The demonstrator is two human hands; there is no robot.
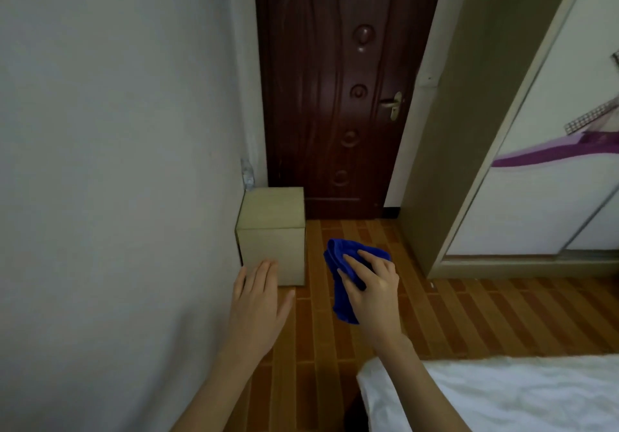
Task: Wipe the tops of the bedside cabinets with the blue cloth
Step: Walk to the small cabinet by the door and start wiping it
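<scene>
A crumpled blue cloth (338,265) hangs in the air over the floor, gripped by my right hand (370,289). To its left my left hand (259,301) is held flat with fingers apart, holding nothing, in front of the lower front face of a small beige bedside cabinet (273,227). The cabinet stands against the grey wall, and its flat top (272,209) is bare. The cloth is to the right of the cabinet and lower than its top, not touching it.
A dark brown door (335,80) is shut just behind the cabinet. A tall wardrobe (445,130) stands on the right. The white bed (502,394) fills the bottom right corner. Brown tiled floor (385,324) runs between them. A clear bottle (247,177) sits by the wall behind the cabinet.
</scene>
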